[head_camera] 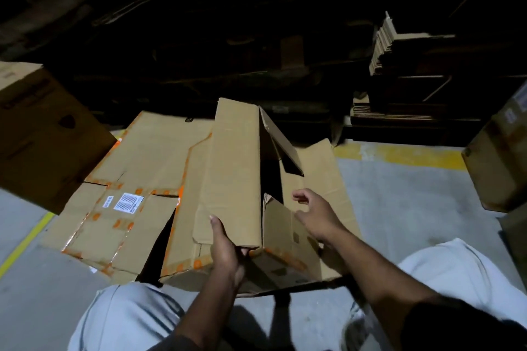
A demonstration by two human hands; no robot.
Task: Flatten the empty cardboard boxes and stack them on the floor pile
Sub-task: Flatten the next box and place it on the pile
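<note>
Cardboard box (236, 168) gripped by left hand (225, 251), right hand (316, 214) beside.

box (236, 174): plain brown, half-collapsed, frame centre, open seam facing right | floor pile (137, 179): flattened cartons, orange tape, centre-left, under box

Two hands (225, 251), one half-collapsed box (236, 174), two upright boxes (42, 134).

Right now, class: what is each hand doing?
Left hand: grips the near edge of the half-collapsed box.
Right hand: open, fingers loosely curled, holding nothing.
</note>
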